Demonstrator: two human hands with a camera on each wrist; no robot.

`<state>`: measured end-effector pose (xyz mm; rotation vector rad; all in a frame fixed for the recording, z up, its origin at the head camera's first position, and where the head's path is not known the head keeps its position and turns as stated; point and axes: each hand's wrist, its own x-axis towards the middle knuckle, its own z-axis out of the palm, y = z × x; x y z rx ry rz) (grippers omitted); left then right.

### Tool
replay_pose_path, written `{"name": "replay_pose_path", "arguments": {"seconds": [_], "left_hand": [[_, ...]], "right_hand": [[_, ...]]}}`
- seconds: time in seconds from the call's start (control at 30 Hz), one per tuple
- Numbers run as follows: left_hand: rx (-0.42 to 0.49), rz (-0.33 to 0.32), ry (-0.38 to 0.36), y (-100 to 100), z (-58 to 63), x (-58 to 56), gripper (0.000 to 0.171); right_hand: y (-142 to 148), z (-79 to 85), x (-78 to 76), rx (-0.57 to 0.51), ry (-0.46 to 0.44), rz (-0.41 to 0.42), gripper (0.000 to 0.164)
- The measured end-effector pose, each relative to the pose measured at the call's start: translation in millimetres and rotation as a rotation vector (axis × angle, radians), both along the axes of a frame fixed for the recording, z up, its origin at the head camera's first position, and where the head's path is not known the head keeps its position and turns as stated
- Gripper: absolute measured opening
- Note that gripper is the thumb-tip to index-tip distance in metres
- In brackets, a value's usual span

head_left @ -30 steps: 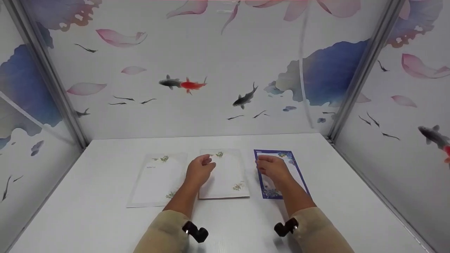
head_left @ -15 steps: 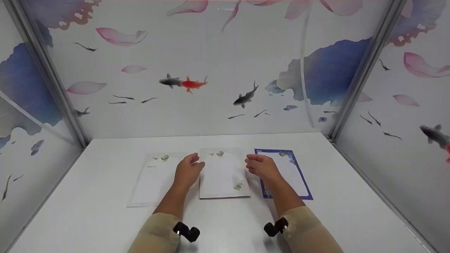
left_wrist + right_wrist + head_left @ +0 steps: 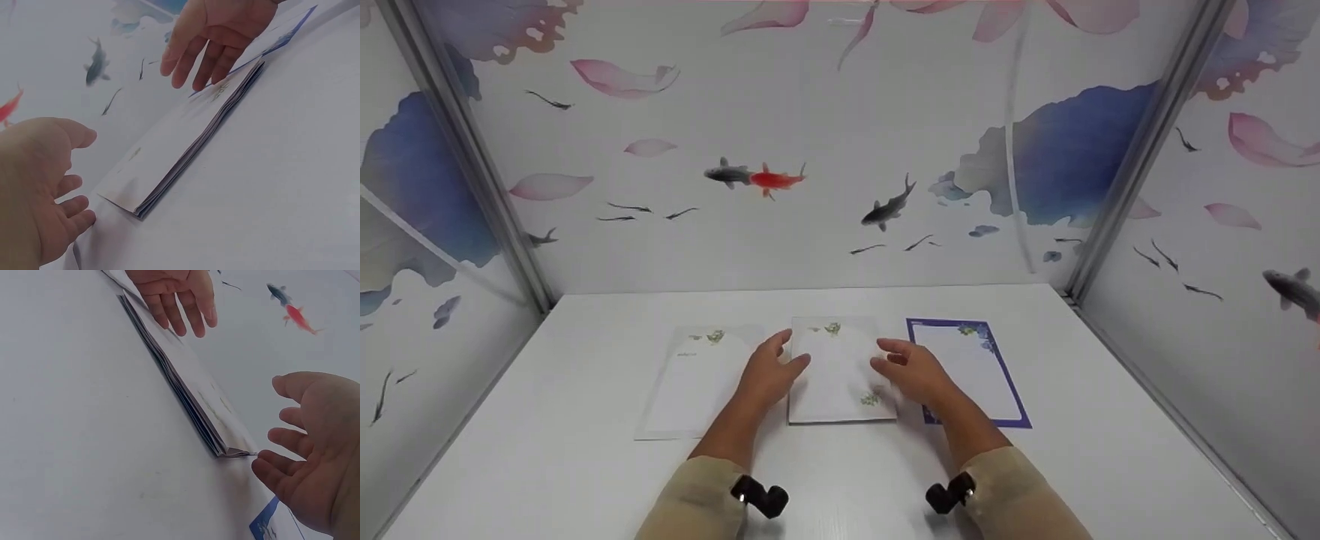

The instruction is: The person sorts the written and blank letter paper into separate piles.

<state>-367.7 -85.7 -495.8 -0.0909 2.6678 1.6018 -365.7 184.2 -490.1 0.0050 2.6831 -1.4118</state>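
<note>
A stack of paper sheets (image 3: 840,375) with small printed flowers lies in the middle of the table; both wrist views show its layered near edge. My left hand (image 3: 769,371) hovers at the stack's left edge, fingers spread and slightly bent, holding nothing. On the opposite side, my right hand (image 3: 915,371) is held over the stack's right edge, its palm facing the left hand and its fingers loosely bent. In the right wrist view the right hand (image 3: 315,450) has its lower fingertips right by the stack's corner.
Left of the stack lies a pale flowered sheet (image 3: 682,397), partly covered by the left forearm. A blue-bordered sheet (image 3: 979,375) lies to the right, partly behind the right forearm. White panels (image 3: 810,247) printed with fish and petals enclose the white table (image 3: 840,480).
Both hands have shifted left from over the neighbouring sheets to either side of the middle stack. Their fingers and thumbs have since spread wider apart. The sheets stay in place.
</note>
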Motion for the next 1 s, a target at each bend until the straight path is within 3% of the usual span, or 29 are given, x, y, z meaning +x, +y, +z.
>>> {"name": "replay_pose_path", "arguments": {"seconds": [0.37, 0.8, 1.0], "left_hand": [[-0.144, -0.134, 0.065, 2, -5.5, 7.5, 0.074], [-0.442, -0.412, 0.112, -1, -10.2, 8.1, 0.09], [-0.551, -0.47, 0.108, -1, -9.8, 12.3, 0.092]], "right_hand": [[-4, -3.2, 9.6, 0.12, 0.035, 0.135, 0.068], [-6, -6.2, 11.7, 0.284, -0.005, 0.263, 0.078], [-7, -6.2, 15.3, 0.364, -0.029, 0.305, 0.076]]}}
